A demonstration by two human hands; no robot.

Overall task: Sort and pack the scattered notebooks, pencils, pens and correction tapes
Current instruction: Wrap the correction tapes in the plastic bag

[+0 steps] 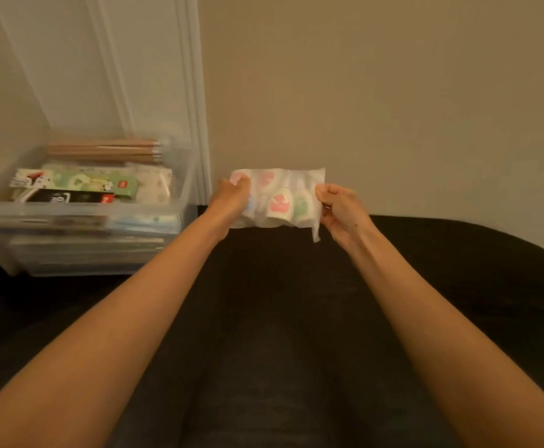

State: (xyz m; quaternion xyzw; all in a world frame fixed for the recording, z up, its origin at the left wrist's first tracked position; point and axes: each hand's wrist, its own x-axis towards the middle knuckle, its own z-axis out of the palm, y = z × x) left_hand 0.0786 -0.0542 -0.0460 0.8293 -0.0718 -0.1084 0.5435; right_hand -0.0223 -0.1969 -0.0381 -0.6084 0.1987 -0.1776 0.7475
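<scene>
Right of the clear storage bin point(185, 189), the left hand point(230, 197) and right hand point(340, 206) each pinch an end of the correction tape packet point(280, 198), long axis level, the left hand nearer the bin it likely enters

The dark table point(264, 318) lies bare below the arms; a clear bin point(80, 221) blocks its left corner.
</scene>
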